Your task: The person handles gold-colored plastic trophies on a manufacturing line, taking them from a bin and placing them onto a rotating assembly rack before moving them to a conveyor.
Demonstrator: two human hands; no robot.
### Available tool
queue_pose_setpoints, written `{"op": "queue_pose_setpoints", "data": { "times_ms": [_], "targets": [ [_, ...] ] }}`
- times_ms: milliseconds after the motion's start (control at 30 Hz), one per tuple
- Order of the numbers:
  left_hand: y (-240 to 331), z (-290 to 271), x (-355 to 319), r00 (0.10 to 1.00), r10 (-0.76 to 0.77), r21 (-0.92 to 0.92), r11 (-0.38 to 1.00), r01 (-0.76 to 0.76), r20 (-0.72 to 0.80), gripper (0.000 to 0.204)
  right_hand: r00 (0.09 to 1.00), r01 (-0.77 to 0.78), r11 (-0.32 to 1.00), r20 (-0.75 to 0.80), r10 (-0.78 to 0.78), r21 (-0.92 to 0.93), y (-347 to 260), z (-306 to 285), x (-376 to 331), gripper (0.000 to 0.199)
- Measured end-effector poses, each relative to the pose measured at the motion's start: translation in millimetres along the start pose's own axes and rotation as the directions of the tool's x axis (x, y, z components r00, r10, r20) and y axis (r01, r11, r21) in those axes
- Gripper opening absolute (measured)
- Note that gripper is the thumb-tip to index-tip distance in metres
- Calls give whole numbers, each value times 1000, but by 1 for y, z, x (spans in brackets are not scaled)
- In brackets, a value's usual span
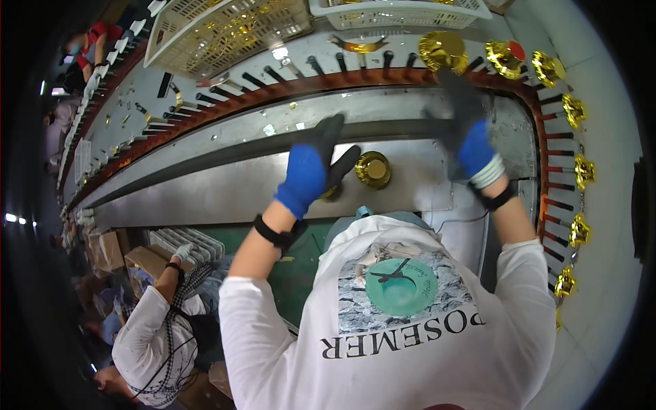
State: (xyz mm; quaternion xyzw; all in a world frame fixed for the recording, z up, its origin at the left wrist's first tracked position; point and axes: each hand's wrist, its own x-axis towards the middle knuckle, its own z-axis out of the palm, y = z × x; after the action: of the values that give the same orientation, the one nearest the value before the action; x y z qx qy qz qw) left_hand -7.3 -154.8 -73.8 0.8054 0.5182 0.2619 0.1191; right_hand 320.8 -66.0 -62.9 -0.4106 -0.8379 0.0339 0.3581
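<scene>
Left hand (316, 158) spreads empty over steel bench (229, 184) while right hand (466, 123), grip unclear, blurs by brown conveyor (372, 78).

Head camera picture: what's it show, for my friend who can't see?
A right hand, gloved blue-and-black, is near a flared gold piece by a curved brown track. The left hand, gloved alike, is open beside a round gold piece on a silvery metal bench.

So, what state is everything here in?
Left hand in blue-and-black glove: open, thumb spread
Right hand in blue-and-black glove: blurred, grip unclear
Round shiny gold piece: resting on grey metal bench, unheld
Cream latticed plastic crate: open-topped, holding gold pieces
Curved brown track: lined with black pegs
</scene>
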Motion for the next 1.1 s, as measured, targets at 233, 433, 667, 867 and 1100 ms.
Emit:
{"op": "queue_pose_setpoints", "data": {
  "times_ms": [233, 433, 667, 867, 1100],
  "targets": [
    [53, 4, 214, 968, 201, 243, 956, -162, -147, 65, 793, -608, 794, 55, 606, 17, 102, -103, 122, 60],
    [10, 16, 211, 997, 54, 207, 978, -41, -55, 59, 966, -219, 958, 97, 240, -184, 101, -29, 77, 63],
    [6, -53, 52, 982, -178, -70, 982, 174, -56, 50, 991, -78, 975, 126, 52, 208, -31, -20, 16, 65],
    [-88, 0, -105, 817, -560, 119, 828, 547, 140, 55, 852, -36, 987, 521, -50, 154, -61, 85, -47, 74],
    [-98, 36, -139, 810, -568, 108, 823, 558, 144, 77, 662, -42, 998, 747, 61, -45, -89, 137, -60, 75]
  ]
}}
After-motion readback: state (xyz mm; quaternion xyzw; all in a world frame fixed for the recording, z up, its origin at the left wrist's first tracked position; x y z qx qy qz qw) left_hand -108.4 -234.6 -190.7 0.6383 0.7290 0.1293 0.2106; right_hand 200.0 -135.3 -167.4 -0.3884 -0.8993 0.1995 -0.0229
